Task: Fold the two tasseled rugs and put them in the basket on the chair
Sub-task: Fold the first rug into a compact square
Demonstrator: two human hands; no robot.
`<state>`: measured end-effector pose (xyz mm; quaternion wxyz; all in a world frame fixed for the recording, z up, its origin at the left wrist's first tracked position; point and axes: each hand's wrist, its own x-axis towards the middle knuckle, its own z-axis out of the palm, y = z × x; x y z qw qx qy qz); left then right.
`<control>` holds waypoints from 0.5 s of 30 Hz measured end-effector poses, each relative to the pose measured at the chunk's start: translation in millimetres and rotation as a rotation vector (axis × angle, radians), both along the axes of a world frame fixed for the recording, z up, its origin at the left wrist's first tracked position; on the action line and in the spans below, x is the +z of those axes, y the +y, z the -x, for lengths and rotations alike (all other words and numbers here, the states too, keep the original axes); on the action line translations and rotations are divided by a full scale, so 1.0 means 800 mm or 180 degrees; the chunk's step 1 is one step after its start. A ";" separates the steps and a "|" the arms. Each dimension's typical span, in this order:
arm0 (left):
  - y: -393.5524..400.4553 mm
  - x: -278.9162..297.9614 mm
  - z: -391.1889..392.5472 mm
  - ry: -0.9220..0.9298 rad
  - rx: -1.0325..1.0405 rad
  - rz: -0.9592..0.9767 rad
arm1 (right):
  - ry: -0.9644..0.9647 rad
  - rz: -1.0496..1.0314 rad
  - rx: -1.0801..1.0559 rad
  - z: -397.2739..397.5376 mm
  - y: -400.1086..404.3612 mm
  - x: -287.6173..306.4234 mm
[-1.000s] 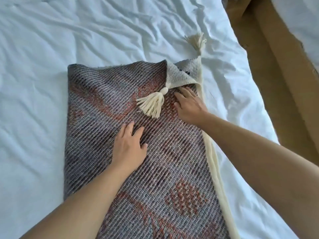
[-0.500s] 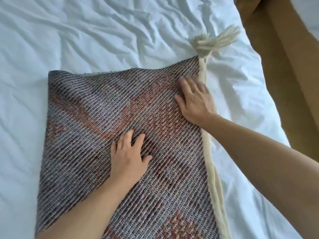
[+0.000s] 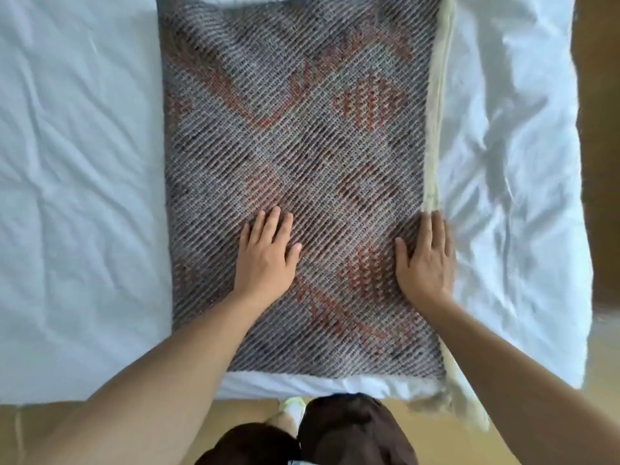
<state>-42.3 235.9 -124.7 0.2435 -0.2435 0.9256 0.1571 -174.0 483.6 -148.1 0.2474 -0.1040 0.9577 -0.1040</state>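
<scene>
Nearest the person, the left hand (image 3: 268, 260) lies spread flat on the rug (image 3: 302, 156); the right hand (image 3: 424, 263) lies flat, fingers together, at the rug's right edge, beside the cream border (image 3: 439, 105). The rug lies on the white sheet (image 3: 77, 196), its long axis running away from the hands. No basket is in view.

The rug (image 3: 302, 156) covers the middle of the bed (image 3: 77, 196). Left and right of the rug, wrinkled sheet lies bare. On the rug's near half, the left hand (image 3: 266, 260) and right hand (image 3: 426, 263) lie flat, with bare weave between them.
</scene>
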 end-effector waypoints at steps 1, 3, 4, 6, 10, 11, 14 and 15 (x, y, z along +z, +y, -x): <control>0.004 0.001 -0.029 -0.0040 0.0035 0.0001 | -0.0071 -0.0002 -0.0198 -0.034 0.018 0.007; 0.010 0.000 -0.082 -0.0032 0.0035 0.0032 | -0.0137 -0.0067 -0.0582 -0.087 0.052 0.015; 0.011 0.000 -0.108 -0.0013 0.0060 0.0033 | -0.0198 -0.0107 -0.0790 -0.107 0.066 0.019; 0.011 0.000 -0.160 0.0026 0.0161 0.0096 | -0.0338 -0.0030 -0.1287 -0.134 0.089 0.026; 0.008 0.000 -0.248 -0.0015 0.0988 0.0462 | -0.0766 0.0227 -0.1955 -0.174 0.133 0.037; 0.008 0.003 -0.264 0.0041 0.1417 0.0530 | -0.0821 0.0163 -0.1898 -0.184 0.143 0.038; 0.001 0.005 -0.293 0.0519 0.2972 0.0270 | -0.0943 0.0102 -0.1917 -0.211 0.159 0.039; -0.005 0.002 -0.299 0.0597 0.3399 0.0027 | -0.0953 0.0180 -0.2044 -0.219 0.162 0.041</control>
